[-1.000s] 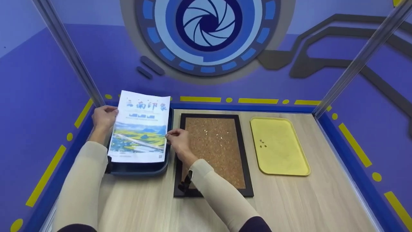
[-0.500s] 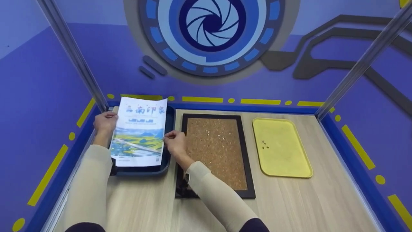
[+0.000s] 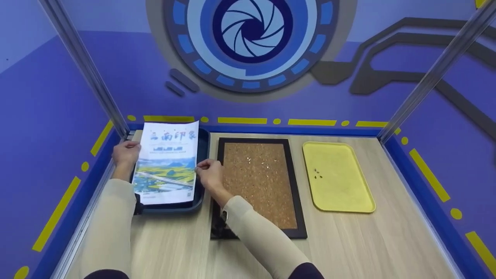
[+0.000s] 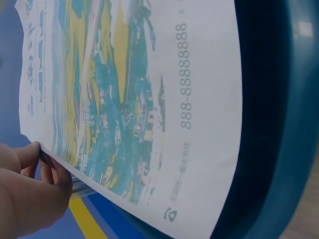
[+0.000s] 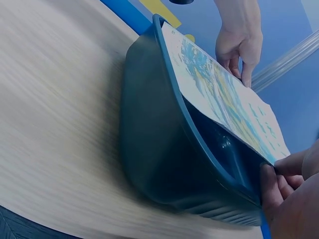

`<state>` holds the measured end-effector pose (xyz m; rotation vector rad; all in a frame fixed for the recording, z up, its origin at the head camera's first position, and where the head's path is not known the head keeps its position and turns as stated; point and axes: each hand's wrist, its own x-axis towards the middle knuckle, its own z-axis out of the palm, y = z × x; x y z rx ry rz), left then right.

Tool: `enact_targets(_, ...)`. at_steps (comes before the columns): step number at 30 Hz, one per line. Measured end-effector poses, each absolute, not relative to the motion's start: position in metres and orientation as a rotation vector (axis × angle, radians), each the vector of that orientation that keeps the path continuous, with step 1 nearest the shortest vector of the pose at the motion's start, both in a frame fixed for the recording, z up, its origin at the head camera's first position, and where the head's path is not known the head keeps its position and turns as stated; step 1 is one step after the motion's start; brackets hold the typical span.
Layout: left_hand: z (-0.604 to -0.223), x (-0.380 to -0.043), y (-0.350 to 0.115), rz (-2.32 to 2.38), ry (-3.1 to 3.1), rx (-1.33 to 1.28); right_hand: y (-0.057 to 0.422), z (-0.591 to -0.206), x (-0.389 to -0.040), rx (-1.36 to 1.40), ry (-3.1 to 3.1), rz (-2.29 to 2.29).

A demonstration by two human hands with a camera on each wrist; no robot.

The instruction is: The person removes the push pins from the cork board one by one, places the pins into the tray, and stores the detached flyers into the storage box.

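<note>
A printed poster sheet (image 3: 166, 166) with a landscape picture and large characters is held by both hands over a dark blue-green basin (image 3: 203, 186). My left hand (image 3: 126, 154) pinches the sheet's left edge between thumb and fingers. The right hand (image 3: 210, 174) pinches its right edge. In the left wrist view the paper (image 4: 109, 99) bows slightly, with the basin rim (image 4: 299, 99) beyond its bottom edge. From the right wrist view, the sheet (image 5: 214, 89) lies at about rim height, and a gap shows the dark inside of the basin (image 5: 154, 114).
Right of the basin lies a black-framed cork board (image 3: 259, 186) with several small shiny pins (image 3: 267, 166) on it. Farther right is a yellow tray (image 3: 341, 190) holding several tiny dark bits (image 3: 317, 174). Purple panels (image 3: 116, 69) enclose the wooden table (image 3: 348, 240) at the back and sides.
Both hands have brought the poster sheet down and slightly nearer over the basin, keeping their pinch on its edges. The cork board and yellow tray stay in place.
</note>
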<state>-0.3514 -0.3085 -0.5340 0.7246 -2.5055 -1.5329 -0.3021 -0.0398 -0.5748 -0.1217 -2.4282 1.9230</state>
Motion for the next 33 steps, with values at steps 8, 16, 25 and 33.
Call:
enact_targets(8, -0.5395, -0.3511, -0.3087, -1.623, -2.445, 0.727, -0.0401, -0.5743, -0.3022, -0.098, -2.447, 1.882)
enact_targets(16, -0.5405, -0.3506, -0.3074, -1.620, -2.455, 0.688, -0.0389, -0.5747, -0.3028, -0.094, -2.445, 1.877)
enact_targets(25, -0.5402, -0.3511, -0.3078, -1.578, -2.501, 0.701, -0.0384, -0.5754, -0.3010, -0.057, -2.400, 1.938)
enact_targets(33, -0.5397, -0.3552, -0.3027, -1.409, -2.530, 0.660, -0.0374, -0.5733, -0.3005, -0.047, -2.415, 1.953)
